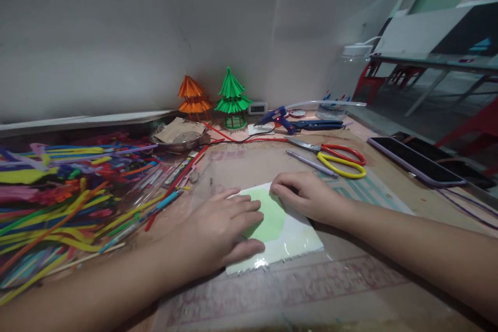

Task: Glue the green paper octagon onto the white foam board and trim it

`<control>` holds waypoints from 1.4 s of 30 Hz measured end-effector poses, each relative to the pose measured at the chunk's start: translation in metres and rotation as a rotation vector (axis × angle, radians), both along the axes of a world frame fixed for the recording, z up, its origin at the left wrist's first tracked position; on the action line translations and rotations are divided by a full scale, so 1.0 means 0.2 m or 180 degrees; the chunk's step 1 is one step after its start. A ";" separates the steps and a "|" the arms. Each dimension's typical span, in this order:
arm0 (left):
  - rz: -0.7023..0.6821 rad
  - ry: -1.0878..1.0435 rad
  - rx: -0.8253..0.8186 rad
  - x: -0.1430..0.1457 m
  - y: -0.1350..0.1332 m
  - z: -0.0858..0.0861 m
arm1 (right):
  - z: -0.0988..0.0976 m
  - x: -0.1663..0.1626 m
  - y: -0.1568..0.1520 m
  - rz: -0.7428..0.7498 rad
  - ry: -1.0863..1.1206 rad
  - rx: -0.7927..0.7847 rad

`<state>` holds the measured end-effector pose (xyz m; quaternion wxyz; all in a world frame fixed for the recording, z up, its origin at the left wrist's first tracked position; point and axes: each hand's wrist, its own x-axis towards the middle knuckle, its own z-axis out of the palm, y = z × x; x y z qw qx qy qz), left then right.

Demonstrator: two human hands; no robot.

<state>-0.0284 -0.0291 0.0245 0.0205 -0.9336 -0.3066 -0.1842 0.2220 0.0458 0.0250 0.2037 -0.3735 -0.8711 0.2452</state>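
A light green, many-sided piece of paper (271,218) lies on a white sheet (298,238) in front of me. My left hand (233,223) rests flat with its fingers apart, covering the left part of the green piece. At the upper right edge of the sheet, my right hand (301,194) is curled with its fingertips down by the green piece. What those fingers hold, if anything, is hidden. Just beyond the right hand lie a purple pen (311,163) and scissors (342,158) with one red and one yellow handle.
Colourful pipe cleaners (58,202) heap up on the left. Against the wall stand an orange tiered model (191,96) and a green one (232,101). A blue glue gun (278,116), pliers (319,125), a clear bottle (342,80) and a phone (414,161) sit behind and right.
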 end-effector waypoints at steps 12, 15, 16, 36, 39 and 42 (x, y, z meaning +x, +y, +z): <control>-0.0052 -0.0417 0.0187 0.00 0.02 -0.01 | 0.00 0.00 -0.01 -0.0028 0.0009 -0.0106; 0.0034 -0.0532 -0.0012 0.01 0.05 -0.04 | 0.00 0.00 0.00 -0.0029 0.0080 -0.0053; 0.0041 -0.0538 -0.0045 0.01 0.05 -0.04 | 0.00 0.00 0.00 -0.0019 0.0138 -0.0004; 0.0508 -0.0282 -0.0170 -0.02 0.08 -0.02 | 0.06 0.05 0.08 0.0027 0.0380 0.0934; 0.0450 -0.0556 -0.0270 -0.03 0.11 -0.03 | 0.14 0.13 0.20 -0.0594 0.0422 0.0925; 0.0203 -0.0826 -0.0777 -0.06 0.16 -0.04 | 0.19 0.19 0.39 -0.1187 0.0187 0.0811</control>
